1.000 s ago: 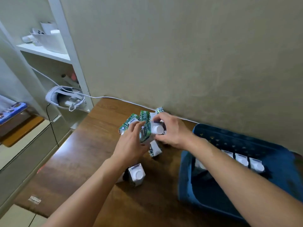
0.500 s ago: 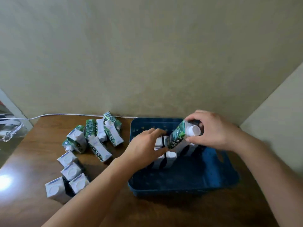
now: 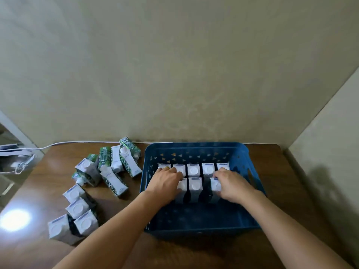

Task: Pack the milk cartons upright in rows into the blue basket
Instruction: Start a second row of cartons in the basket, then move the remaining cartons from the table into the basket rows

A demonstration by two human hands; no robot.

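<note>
Several white-topped, green-printed milk cartons (image 3: 108, 171) wait on the brown wooden table (image 3: 38, 191); the left hand (image 3: 167, 183) and right hand (image 3: 231, 185), fingers curled, each grip a carton in the blue plastic basket's (image 3: 194, 148) second row (image 3: 194, 188). Next: release, fetch another.

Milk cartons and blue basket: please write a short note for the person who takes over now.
Left hand: rests on the left cartons in the basket, grip hidden.
Right hand: fingers rest on the right carton of the front row; I cannot tell if it grips.
Blue basket: back row of five upright cartons; the front row shows three, with a gap before the right one.
Left: finish the front row, then pack the upright cartons and the lying pile on the table.
</note>
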